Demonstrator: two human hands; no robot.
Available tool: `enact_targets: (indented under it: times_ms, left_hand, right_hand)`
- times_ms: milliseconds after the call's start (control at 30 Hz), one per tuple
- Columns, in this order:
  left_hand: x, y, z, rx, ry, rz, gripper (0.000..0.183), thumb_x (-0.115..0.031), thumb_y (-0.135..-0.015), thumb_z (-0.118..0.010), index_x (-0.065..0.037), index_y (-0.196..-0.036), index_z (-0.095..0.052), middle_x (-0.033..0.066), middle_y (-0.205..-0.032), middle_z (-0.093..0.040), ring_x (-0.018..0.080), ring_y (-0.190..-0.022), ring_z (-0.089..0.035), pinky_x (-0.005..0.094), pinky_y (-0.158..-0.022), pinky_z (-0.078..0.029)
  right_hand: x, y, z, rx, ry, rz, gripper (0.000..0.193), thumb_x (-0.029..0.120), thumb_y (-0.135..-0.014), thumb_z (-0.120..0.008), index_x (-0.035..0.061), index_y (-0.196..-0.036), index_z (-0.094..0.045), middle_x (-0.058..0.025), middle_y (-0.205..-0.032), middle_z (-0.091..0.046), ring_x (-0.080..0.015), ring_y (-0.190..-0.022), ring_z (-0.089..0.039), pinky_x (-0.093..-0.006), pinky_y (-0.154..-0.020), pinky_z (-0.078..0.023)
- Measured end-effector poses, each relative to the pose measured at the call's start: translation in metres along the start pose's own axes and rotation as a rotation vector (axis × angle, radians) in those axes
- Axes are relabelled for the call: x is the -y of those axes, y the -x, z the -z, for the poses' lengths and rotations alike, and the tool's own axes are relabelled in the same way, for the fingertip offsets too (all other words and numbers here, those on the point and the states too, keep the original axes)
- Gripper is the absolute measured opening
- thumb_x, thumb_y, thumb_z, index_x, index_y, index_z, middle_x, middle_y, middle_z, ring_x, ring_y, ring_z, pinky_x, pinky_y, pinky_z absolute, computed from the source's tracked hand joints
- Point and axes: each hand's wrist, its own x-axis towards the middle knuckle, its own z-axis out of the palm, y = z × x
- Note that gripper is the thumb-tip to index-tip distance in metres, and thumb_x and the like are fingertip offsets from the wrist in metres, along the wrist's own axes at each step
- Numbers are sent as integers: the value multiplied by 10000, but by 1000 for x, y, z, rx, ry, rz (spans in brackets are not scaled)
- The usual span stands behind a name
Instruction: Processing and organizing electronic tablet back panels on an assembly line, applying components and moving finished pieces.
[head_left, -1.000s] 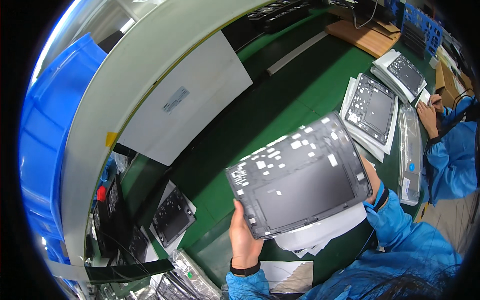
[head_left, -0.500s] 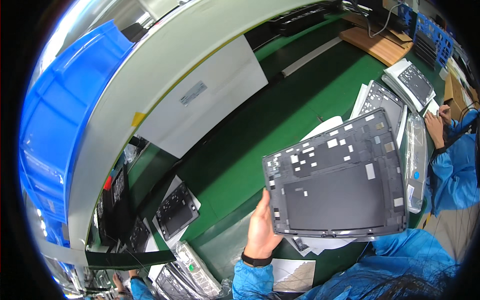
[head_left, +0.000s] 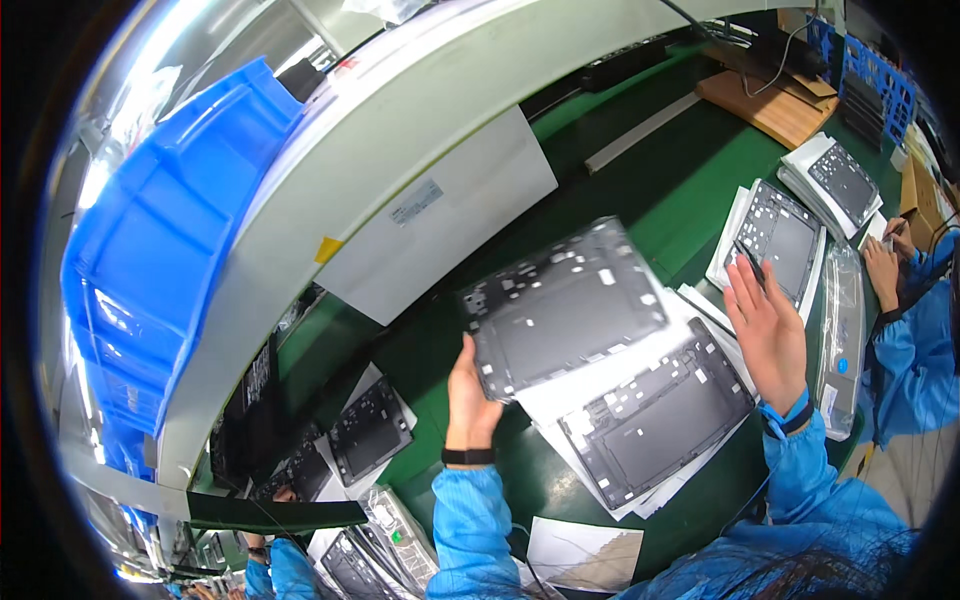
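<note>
Swung leftward since half a second ago, the left hand grasps a blurred black panel at its eight o'clock edge; toward five o'clock of it, another panel lies on white sheets; at three, the right hand spreads open, palm showing.

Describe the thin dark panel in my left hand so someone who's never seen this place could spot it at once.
Find the green worktable. Over it, a bare left hand with a black wristband holds a thin, dark grey rectangular panel with small white patches. It's raised in a hand, whereas the similar dark panel below right lies on white sheets.
</note>
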Motion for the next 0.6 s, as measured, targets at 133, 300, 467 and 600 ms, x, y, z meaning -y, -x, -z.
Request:
enact_targets:
  times_ms: [133, 300, 467, 600]
  left_hand:
    - [-16, -54, 66, -60, 67, -54, 499, -372, -1172, -352, 12, -1400, -575, 181, -1376, -675, 324, -1223, -680, 463, -1077, -548]
    - [-5, -95, 106, -185, 65, -79, 457, -329, -1173, -373, 17, -1383, -587, 183, -1375, -676, 321, -1246, -671, 470, -1109, -536]
    - [-10, -71, 93, -343, -450, -210, 447, -285, -1146, -464, 75, -1387, -575, 175, -1411, -653, 289, -1325, -615, 404, -1138, -476]
    - [-27, -24, 97, -496, -872, -308, 530, -303, -1121, -532, 86, -1480, -514, 197, -1548, -541, 284, -1432, -517, 368, -1191, -390]
  right_hand:
    - [2, 31, 2, -95, 147, 49, 316, 148, -1106, -571, 42, -1399, -520, -109, -1206, -662, -210, -1098, -666, -343, -996, -533]
    - [-15, 100, 34, 241, 552, -208, 228, 108, -1099, -556, -29, -1265, -631, -139, -959, -668, -222, -776, -706, -324, -764, -576]
    - [-38, 158, 17, 496, 796, -640, 163, 17, -1010, -675, -49, -1149, -730, -103, -988, -679, -185, -884, -698, -286, -788, -552]
    - [-61, 176, 7, 890, 960, -525, 197, 84, -974, -764, 25, -1162, -761, -92, -1055, -735, -203, -931, -693, -300, -816, -552]
